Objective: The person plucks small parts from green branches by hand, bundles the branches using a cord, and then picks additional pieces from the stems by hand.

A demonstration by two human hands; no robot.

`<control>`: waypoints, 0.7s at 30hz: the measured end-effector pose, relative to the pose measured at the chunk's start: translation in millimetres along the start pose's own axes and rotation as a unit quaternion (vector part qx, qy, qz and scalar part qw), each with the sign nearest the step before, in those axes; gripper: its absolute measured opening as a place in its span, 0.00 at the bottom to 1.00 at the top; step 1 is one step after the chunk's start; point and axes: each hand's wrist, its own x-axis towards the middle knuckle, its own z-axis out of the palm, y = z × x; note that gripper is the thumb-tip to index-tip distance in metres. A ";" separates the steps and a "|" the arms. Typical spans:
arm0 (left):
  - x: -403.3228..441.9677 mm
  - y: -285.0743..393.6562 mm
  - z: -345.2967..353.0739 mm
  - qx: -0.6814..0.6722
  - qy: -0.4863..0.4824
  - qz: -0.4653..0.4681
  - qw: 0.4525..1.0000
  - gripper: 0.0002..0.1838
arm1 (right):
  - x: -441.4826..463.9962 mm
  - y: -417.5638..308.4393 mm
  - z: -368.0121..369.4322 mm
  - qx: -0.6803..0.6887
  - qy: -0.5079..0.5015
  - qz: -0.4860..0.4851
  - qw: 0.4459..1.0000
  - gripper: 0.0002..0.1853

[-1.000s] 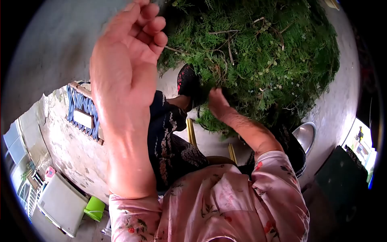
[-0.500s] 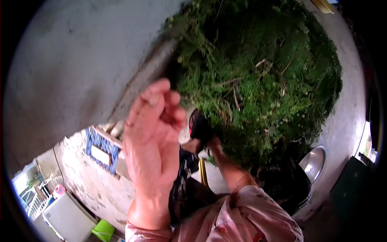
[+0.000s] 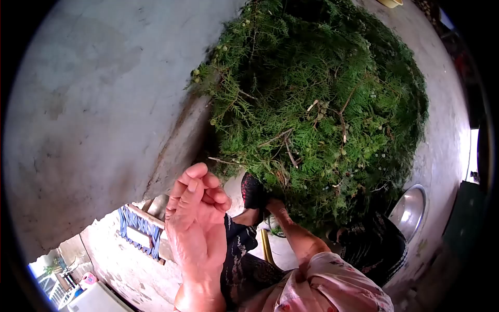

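My left hand (image 3: 200,213) is raised at the lower left of the view, palm up, its fingers curled loosely with gaps and nothing visible in them. Beyond it lies a large heap of green conifer branches (image 3: 332,109) with cut twigs and small cones. Low at the near edge of the heap, beside my dark shoe (image 3: 252,191), is my right hand (image 3: 275,207). Its fingers are partly hidden in shadow, and whether they hold anything does not show.
A shiny metal basin (image 3: 408,213) stands right of my knee. A blue woven strap seat (image 3: 140,232) is at the lower left, near a white table (image 3: 99,299). A grey concrete wall (image 3: 99,104) fills the upper left. Part of a yellow container (image 3: 390,2) shows at the top.
The view has shifted, so the heap, basin and seat appear lower. My left hand has dropped away from the camera, fingers still curled. My right hand stays at the heap's near edge, closer to the shoe.
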 end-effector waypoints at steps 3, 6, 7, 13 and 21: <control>-0.3 -0.8 0.1 -0.002 -0.003 -0.004 1.000 0.09 | -18.9 -23.8 0.0 0.239 0.058 0.048 0.968 0.08; -1.4 -1.0 0.4 -0.005 -0.006 -0.010 1.000 0.09 | -50.9 -90.2 -42.2 0.367 0.109 0.084 0.920 0.07; -0.7 -1.6 -0.9 -0.001 0.006 -0.002 1.000 0.09 | -56.2 -103.9 -56.1 0.372 0.120 0.101 0.915 0.10; -2.5 -17.5 -25.7 0.036 0.028 0.034 0.998 0.08 | -87.0 -155.0 -118.6 0.220 0.184 -0.065 0.956 0.15; 13.1 -140.7 -124.8 0.099 0.101 0.013 0.990 0.08 | -185.4 -212.0 -214.9 0.267 0.100 -0.012 0.958 0.16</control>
